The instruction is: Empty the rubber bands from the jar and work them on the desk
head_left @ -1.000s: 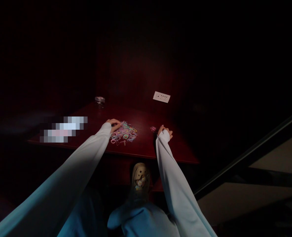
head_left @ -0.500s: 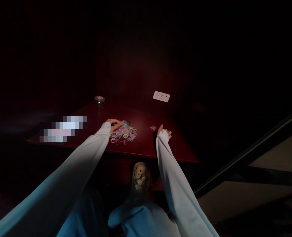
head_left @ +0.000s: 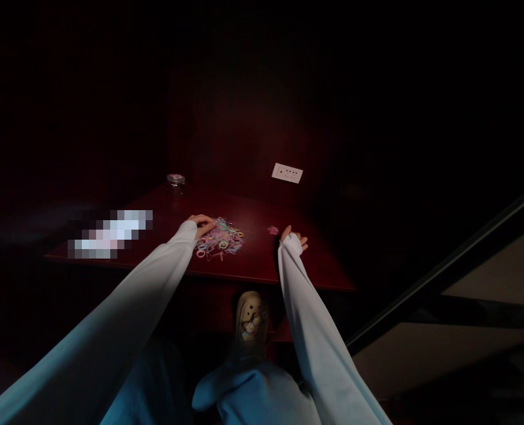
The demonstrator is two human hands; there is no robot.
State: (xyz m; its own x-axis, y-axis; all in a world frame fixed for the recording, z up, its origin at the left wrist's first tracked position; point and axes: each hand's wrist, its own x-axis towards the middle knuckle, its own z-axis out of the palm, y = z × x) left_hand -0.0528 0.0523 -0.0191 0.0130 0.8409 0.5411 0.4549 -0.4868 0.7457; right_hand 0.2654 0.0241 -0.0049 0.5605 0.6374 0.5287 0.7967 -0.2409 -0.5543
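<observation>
A loose heap of small colourful elastic hair ties (head_left: pixel 224 243), in pinks, purples, greens and yellows, lies on the dark red table. My left hand (head_left: pixel 202 225) rests at the heap's upper left edge, its fingers stretched out and touching the ties. Nothing shows held in it. To the right lies a small separate bunch of pink hair ties (head_left: pixel 273 230). Close beside that bunch, my right hand (head_left: pixel 294 236) lies on the tabletop, fingers loosely bent and apart, with no visible object in it. The sleeve covers part of its palm.
A clear lidded jar (head_left: pixel 176 182) stands at the table's back left. On the left side sits a pixelated, pale object (head_left: pixel 111 233). A white power socket (head_left: pixel 287 173) is set in the wall behind the table (head_left: pixel 244 273). Below the front edge is a tan clog (head_left: pixel 251 316).
The view has shifted slightly, so everything sits a little further left. Both hands keep nearly the same places beside the hair ties.
</observation>
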